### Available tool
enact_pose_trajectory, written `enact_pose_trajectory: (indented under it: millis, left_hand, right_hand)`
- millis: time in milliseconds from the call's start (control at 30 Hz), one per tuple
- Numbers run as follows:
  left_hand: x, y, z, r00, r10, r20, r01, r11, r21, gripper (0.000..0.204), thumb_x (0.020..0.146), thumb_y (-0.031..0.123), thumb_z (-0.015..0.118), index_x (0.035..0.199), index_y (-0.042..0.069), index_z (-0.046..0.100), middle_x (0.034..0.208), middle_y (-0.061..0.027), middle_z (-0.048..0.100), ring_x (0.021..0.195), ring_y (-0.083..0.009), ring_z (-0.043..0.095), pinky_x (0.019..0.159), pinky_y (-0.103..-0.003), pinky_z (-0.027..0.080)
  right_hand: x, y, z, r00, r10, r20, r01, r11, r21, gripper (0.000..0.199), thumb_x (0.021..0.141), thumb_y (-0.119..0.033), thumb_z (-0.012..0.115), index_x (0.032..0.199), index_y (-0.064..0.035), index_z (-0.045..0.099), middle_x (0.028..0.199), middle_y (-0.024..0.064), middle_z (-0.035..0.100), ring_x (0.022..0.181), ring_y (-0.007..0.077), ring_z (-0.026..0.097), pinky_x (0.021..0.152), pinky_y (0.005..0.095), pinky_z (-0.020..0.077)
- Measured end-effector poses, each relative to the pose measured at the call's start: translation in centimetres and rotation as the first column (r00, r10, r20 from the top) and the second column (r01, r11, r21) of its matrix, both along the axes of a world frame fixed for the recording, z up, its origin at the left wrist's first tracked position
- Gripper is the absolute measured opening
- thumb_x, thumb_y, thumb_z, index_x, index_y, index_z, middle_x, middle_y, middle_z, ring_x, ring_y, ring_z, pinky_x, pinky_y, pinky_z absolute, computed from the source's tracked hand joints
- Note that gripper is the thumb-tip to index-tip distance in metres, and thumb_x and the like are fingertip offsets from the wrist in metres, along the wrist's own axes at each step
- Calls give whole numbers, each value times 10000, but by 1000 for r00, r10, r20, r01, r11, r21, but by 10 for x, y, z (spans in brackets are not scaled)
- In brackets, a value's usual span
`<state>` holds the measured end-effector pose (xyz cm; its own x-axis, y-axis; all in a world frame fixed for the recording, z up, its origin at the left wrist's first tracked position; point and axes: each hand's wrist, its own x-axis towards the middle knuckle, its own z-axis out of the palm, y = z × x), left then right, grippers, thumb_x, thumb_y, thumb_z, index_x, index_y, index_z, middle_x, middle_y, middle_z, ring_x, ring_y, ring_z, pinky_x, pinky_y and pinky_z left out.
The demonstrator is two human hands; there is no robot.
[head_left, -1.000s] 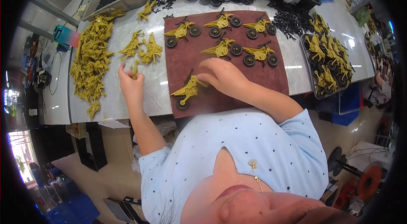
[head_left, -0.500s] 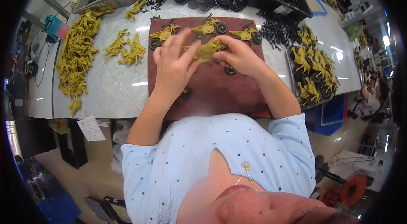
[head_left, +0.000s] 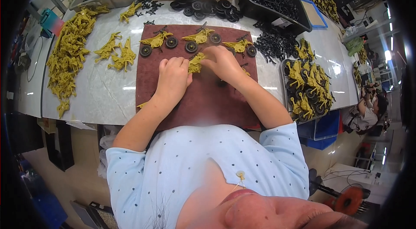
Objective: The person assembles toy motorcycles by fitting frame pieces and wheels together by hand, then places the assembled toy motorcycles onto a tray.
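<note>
**Both hands on one yellow toy frame, mid-mat**

While your fingertips pinch it from both sides, the yellow motorcycle frame (head_left: 196,62) sits between your left hand (head_left: 172,77) and right hand (head_left: 223,63), over the upper middle of the brown mat (head_left: 203,99). Both hands are closed around that one piece. This looks like the fitting step; next you likely need a black wheel from the loose pile (head_left: 203,7) beyond the mat. Three finished bikes (head_left: 197,38) line the mat's far edge, and unbuilt yellow frames (head_left: 69,55) lie heaped to your left.
</note>
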<state>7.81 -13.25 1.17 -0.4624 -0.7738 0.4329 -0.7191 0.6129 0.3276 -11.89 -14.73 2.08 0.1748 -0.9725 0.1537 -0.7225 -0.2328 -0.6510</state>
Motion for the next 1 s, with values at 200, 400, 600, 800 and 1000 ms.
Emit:
enact_pose_trajectory:
  millis: [200, 400, 600, 800, 1000]
  left_hand:
    - [-2, -2, -13, 997, 49, 64, -45, 997, -54, 275, 700, 120, 715, 941, 28, 621, 947, -81, 586, 980, -242, 546, 904, -432, 369]
    - [0, -4, -10, 994, 31, 108, -43, 993, 109, 386, 712, 114, 743, 1071, 22, 635, 1051, -78, 615, 1056, -245, 552, 931, -422, 364]
    - [0, -2, -11, 997, 15, 79, -24, 993, 113, 386, 729, 152, 754, 1073, 21, 639, 1033, -80, 616, 1017, -237, 554, 894, -406, 377]
    - [-14, 4, -14, 990, 44, 131, -41, 999, -31, 282, 747, 125, 699, 984, -2, 614, 872, -85, 550, 911, -238, 537, 843, -379, 392]
    - [-11, 2, -21, 965, 94, 246, -38, 974, -222, 212, 772, 68, 560, 964, -8, 605, 864, -87, 559, 835, -213, 570, 786, -319, 428]
  right_hand:
    - [5, 0, -6, 997, -17, -75, 16, 1000, -4, 311, 816, -212, 715, 1036, -2, 651, 1002, 173, 634, 947, 333, 609, 840, 405, 486]
    - [3, 2, -10, 993, -56, -104, 52, 998, -42, 275, 812, -244, 722, 988, -40, 664, 985, 145, 632, 901, 333, 623, 796, 413, 500]
    - [2, 7, -4, 989, 99, -109, -118, 977, -179, 294, 805, -149, 685, 1073, -38, 639, 1087, 144, 600, 985, 339, 587, 851, 402, 481]
    - [-4, 23, 0, 887, 241, -393, -327, 930, -166, 454, 764, -40, 648, 1214, -52, 585, 1227, 137, 555, 1141, 334, 514, 952, 407, 421]
    - [0, 22, 4, 854, 256, -454, -395, 886, -243, 483, 738, -60, 667, 1213, -88, 582, 1266, 105, 538, 1174, 294, 497, 981, 428, 387]
